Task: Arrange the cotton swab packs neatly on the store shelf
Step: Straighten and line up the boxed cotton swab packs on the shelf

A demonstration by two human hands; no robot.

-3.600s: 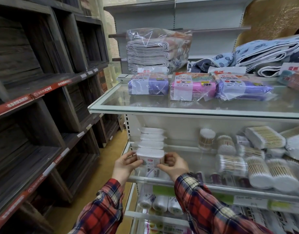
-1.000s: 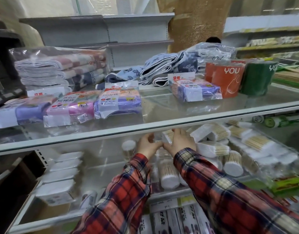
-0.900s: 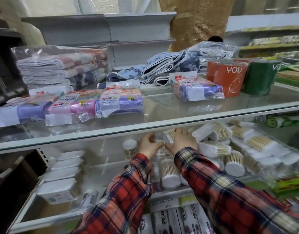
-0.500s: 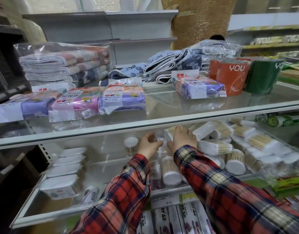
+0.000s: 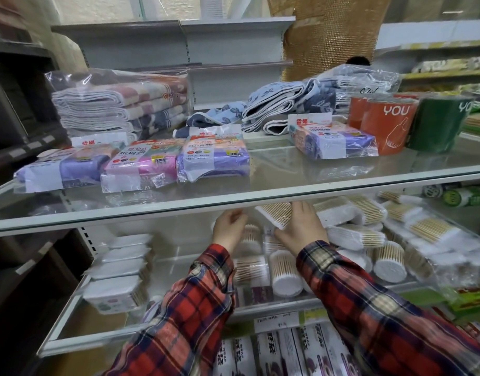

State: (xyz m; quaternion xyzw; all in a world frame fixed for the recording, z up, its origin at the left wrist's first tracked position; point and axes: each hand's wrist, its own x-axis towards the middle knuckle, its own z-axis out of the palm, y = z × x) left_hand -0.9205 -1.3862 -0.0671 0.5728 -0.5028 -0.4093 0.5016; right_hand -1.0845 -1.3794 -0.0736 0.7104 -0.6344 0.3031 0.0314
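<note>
Head view, all placed from the front edge of the upper glass shelf (image 5: 260, 198).

Just below that edge, near its middle: a flat cotton swab pack (image 5: 274, 214), raised above the other packs. Long axis tilted, upper end toward the shelf's rear right, lower white-tipped end toward the near left; wooden sticks showing along its top face.

Right hand (image 5: 301, 229) directly against the pack's right side, fingers laid over it and thumb reaching under the lower end: holding the pack, as far as can be told. Clearly the nearer hand.

Left hand (image 5: 229, 230) just left of the pack, apart from it by a narrow gap, fingers loosely curled toward a round swab tub (image 5: 251, 234) behind; whether gripping that tub, cannot tell.

Further right under the same edge: a loose heap of swab packs (image 5: 369, 237) lying at mixed angles. Far left, well apart: a tidy stack of white boxed packs (image 5: 119, 267) on the lower shelf (image 5: 70, 316).

Likely need: pack turned square to the shelf edge, then set down in line.
</note>
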